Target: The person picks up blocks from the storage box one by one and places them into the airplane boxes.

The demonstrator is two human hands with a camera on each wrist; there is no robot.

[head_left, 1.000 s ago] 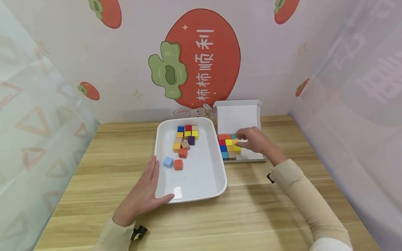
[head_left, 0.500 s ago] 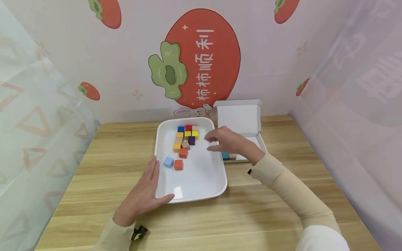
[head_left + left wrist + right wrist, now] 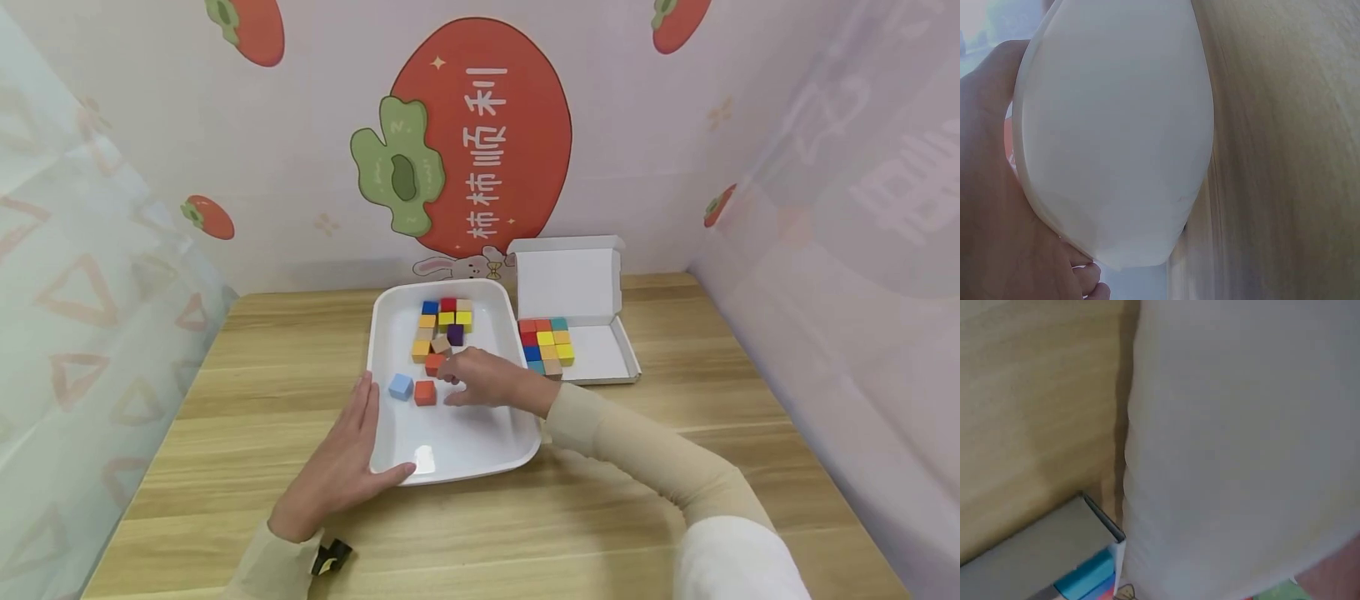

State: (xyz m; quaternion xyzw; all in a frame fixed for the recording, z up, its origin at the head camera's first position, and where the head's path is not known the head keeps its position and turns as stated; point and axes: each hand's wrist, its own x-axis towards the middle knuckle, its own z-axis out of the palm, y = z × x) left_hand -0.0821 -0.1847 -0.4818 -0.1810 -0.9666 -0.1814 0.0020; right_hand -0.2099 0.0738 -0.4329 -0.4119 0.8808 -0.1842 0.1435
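Observation:
My left hand (image 3: 337,467) lies along the near left corner of a white tray (image 3: 480,454), fingers straight on its side and thumb at the front rim. The left wrist view shows the tray's outer wall (image 3: 1116,137) beside that hand. Over the tray, my right hand (image 3: 487,379) has thumb and fingers apart around a gap, with nothing seen between them. Just left of its fingertips are an orange-red cube (image 3: 425,393) and a second orange-red cube (image 3: 434,364), partly hidden by the fingers. A light blue cube (image 3: 401,386) sits farther left.
Several coloured cubes (image 3: 455,335) are grouped toward the tray's far end. Right of the tray stands an open white cardboard box (image 3: 600,354), its lid (image 3: 567,283) raised; rows of cubes (image 3: 545,339) fill its left part. A printed wall cloth (image 3: 645,167) hangs behind the table.
My right hand has moved left from above the cubes in the box, across the tray's rim, to beside the orange-red cubes. My left hand has stayed at the tray's corner.

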